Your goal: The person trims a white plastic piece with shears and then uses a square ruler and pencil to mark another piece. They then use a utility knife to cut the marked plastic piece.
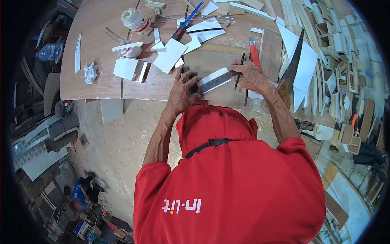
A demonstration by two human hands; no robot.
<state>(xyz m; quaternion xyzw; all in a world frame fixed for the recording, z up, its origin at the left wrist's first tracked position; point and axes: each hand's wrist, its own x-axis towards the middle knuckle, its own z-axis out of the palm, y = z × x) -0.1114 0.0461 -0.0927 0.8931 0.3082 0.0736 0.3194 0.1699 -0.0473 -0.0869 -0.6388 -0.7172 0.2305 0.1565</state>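
My left hand [185,87] is curled at the near edge of the workbench [150,90], its fingers closed on the left end of a grey metal ruler [211,84]. A white strip [214,76] lies along the ruler's far side. At the other end, my right hand [251,76] pinches a dark pencil [242,61] and its fingertips touch the ruler end. Just beyond that hand lies a red-handled knife [254,55]. White cut pieces [170,55] lie ahead of my left hand. What sits under the left palm is hidden.
A handsaw [293,67] lies right of my right arm, beside a large white sheet [307,65] and long wood strips. Further off are a glue jar [136,21], a white pot [132,51] and a blue-and-black tool [187,21]. Another person [83,193] is at lower left.
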